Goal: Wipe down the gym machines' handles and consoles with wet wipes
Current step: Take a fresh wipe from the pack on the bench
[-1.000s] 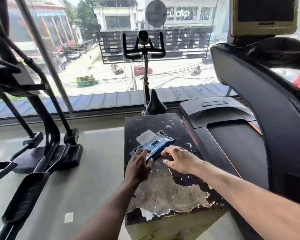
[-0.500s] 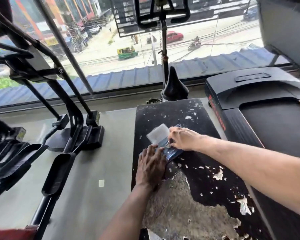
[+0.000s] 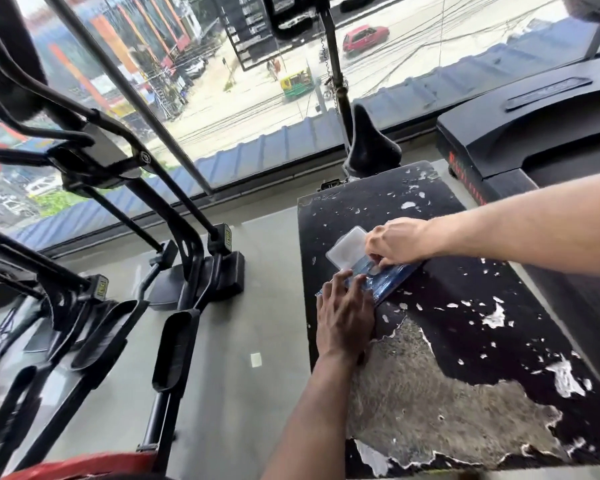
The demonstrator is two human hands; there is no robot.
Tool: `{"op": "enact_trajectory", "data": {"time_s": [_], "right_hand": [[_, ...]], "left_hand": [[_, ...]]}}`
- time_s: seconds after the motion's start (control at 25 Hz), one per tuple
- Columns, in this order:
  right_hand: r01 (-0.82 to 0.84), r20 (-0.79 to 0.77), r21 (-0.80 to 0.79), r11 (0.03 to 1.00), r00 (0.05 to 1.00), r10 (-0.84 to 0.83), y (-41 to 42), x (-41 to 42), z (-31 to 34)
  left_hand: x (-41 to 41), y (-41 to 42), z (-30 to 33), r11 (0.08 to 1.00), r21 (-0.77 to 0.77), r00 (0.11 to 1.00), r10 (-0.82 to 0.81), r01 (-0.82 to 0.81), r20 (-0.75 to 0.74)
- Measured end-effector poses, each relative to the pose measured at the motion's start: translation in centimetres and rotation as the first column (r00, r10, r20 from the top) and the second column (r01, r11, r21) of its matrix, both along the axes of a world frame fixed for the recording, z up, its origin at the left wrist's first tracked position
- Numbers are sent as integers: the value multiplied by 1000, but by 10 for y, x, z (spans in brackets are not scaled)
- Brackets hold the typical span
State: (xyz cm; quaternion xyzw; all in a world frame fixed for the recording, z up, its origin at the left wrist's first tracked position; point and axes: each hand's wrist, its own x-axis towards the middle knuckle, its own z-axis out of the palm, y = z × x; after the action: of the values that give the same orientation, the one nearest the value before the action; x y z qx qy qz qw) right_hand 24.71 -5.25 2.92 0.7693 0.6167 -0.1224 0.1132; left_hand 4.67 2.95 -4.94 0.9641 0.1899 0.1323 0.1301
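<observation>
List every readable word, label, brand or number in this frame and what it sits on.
None reads cleanly.
Wipes pack: print blurred and partly under the hands.
Treadmill: red lettering on its side, blurred.
Elliptical bases: yellow tags, too small.
Black signboard outside: white lines, illegible.

Illumination is bright, diffuse daylight entering through the window (image 3: 264,109) ahead; the street outside is overexposed to near white. Machine frames (image 3: 125,161) between camera and glass render as dark, low-detail silhouettes, and the shadows on the floor (image 3: 264,271) are soft-edged. Wide-angle distortion bends straight members toward the frame edges, the lower-left corner and the left hand (image 3: 345,315) show motion blur, and fine detail is smeared throughout.
</observation>
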Motion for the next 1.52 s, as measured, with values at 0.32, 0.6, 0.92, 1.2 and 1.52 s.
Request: {"op": "enact_trajectory", "data": {"time_s": [0.32,0.6,0.92,1.2,1.52], "right_hand": [[-171,124,-157,973,974,191,10,-3,3],[-250,135,-263,932,947,292,22,-9,16],[-84,9,-48,995,996,84,0,-1,0],[-23,-83,135,991,996,34,-16,-5,-1],[-144,77,147,979,988,133,-15,-15,-10]], "left_hand": [[-1,2,0,999,-28,1000,-17,17,-17],[0,5,-5,999,-43,1000,-26,25,-14],[0,5,-6,1000,-20,1000,-21,21,-14],[0,4,-4,999,-44,1000,-8,9,11],[-3,4,-9,998,68,993,-15,7,118]]}}
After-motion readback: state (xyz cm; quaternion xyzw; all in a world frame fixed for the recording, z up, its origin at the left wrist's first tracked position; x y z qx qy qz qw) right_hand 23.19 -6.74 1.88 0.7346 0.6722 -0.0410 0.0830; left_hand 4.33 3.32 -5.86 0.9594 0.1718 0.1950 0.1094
